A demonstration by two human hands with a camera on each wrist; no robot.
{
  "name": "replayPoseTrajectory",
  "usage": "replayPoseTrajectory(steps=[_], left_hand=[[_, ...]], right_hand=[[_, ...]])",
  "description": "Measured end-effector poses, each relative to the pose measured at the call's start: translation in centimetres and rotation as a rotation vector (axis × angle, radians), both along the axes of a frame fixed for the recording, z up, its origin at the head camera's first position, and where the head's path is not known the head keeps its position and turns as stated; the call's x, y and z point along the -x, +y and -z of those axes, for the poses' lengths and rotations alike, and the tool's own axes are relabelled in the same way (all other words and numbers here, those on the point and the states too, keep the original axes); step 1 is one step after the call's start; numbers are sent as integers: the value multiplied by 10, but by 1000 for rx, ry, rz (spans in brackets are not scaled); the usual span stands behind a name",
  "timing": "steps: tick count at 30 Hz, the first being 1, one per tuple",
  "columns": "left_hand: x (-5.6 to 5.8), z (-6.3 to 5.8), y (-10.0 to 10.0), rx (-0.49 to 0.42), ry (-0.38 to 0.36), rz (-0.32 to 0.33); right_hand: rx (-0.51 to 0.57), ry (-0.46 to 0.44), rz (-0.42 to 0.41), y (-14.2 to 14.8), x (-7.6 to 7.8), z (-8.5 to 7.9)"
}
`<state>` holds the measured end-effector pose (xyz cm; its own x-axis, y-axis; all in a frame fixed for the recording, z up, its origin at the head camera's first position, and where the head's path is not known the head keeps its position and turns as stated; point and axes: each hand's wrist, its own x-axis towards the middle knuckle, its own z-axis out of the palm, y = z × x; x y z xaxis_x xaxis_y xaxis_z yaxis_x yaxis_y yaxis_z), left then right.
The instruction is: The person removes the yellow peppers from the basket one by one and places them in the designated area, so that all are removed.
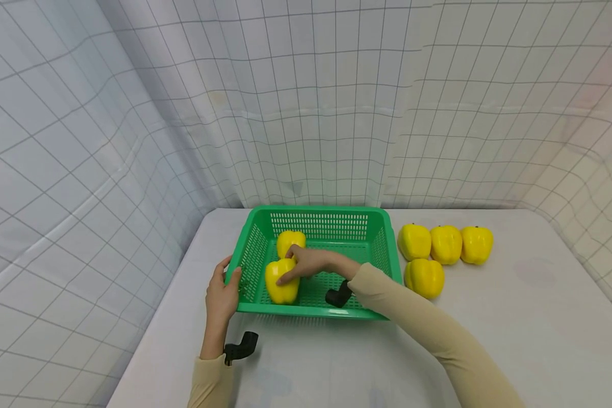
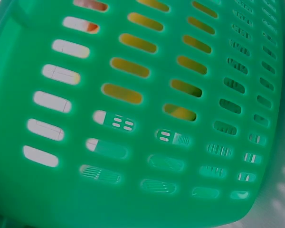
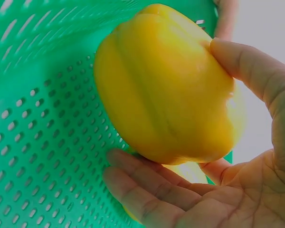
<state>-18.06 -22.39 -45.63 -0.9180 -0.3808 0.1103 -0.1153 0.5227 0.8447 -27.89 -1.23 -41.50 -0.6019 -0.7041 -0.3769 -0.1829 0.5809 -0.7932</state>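
Note:
A green plastic basket (image 1: pixel 316 209) with slotted walls sits on the white table. At its left end my left hand (image 1: pixel 221 299) grips the rim, thumb on the inner side. Inside, my right hand (image 1: pixel 310 262) holds a yellow bell pepper (image 1: pixel 281 289) near the front left corner; in the right wrist view, thumb and fingers lie around this bell pepper (image 3: pixel 166 90). A second yellow bell pepper (image 1: pixel 289 241) is just behind it in the basket. Only the basket's slotted wall (image 2: pixel 61 190) fills the left wrist view, with yellow showing through some slots.
Several yellow bell peppers (image 1: pixel 446 245) stand on the table to the right of the basket, one (image 1: pixel 425 278) in front of the others. White grid-patterned curtains (image 1: pixel 331 113) hang behind and at both sides. A black wrist-camera mount (image 1: pixel 242 346) juts from the left wrist.

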Motion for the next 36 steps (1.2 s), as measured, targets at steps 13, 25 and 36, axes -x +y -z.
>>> replayPoseTrajectory(steps=[13, 25, 36], left_hand=[[0, 2, -1, -2, 7, 9], [-1, 1, -1, -9, 1, 18], [-1, 1, -1, -4, 3, 24]], right_hand=[[141, 82, 48, 9, -4, -18], [243, 155, 141, 25, -9, -27], [340, 174, 225, 40, -17, -31]])
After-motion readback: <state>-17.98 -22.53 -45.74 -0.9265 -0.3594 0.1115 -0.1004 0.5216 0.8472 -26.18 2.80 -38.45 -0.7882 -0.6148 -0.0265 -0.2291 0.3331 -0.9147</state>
